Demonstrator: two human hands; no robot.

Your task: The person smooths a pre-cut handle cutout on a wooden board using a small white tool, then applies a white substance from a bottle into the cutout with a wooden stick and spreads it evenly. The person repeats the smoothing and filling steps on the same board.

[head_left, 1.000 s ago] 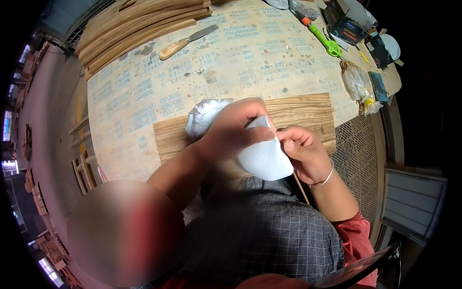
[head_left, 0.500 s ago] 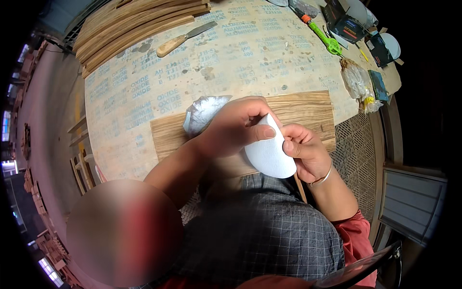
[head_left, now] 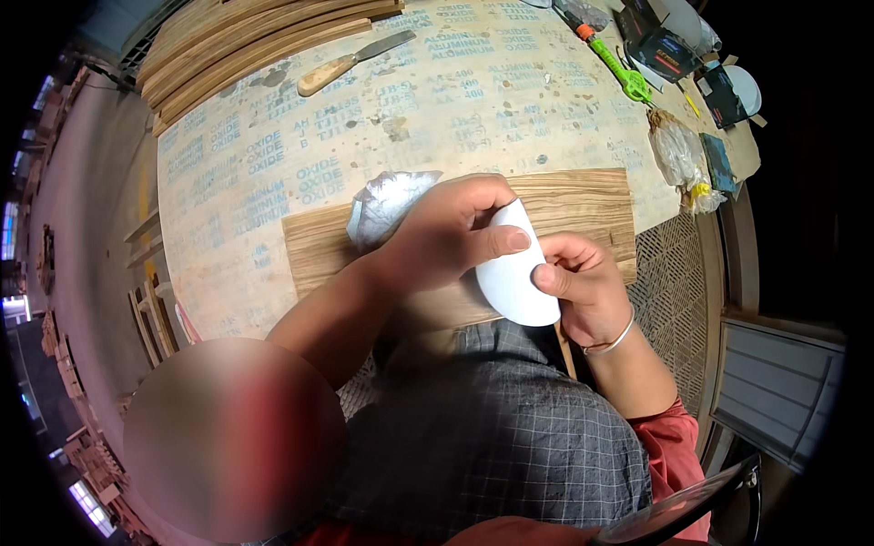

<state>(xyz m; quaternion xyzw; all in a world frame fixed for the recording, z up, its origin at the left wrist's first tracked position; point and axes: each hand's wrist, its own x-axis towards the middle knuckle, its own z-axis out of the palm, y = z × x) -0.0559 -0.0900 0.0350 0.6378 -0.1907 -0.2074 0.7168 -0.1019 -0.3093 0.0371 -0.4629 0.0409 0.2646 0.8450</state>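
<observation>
Between my two hands is a white sanding disc (head_left: 514, 287), folded into a half circle. My left hand (head_left: 455, 223) pinches its upper end, thumb lying across the white face. At its right edge, my right hand (head_left: 583, 282) grips the fold between thumb and fingers. Below them lies a wooden board (head_left: 574, 205) with dark striped grain, partly covered by my hands and forearm. A crumpled greyish-white sheet (head_left: 391, 205) rests on the board beside my left hand. What lies behind the folded disc is hidden.
A paper-covered table (head_left: 228, 196) bears a stack of wooden boards (head_left: 264, 45) at the far left. Nearby lies a scraper with a wooden handle (head_left: 328, 75). Toward the far right are a green air blow gun (head_left: 628, 82), dark boxes (head_left: 660, 50) and a plastic bag (head_left: 675, 155).
The folded white disc has moved slightly up and its face has turned, looking narrower now. Both hands keep their grip on it; the board and crumpled sheet stay in place.
</observation>
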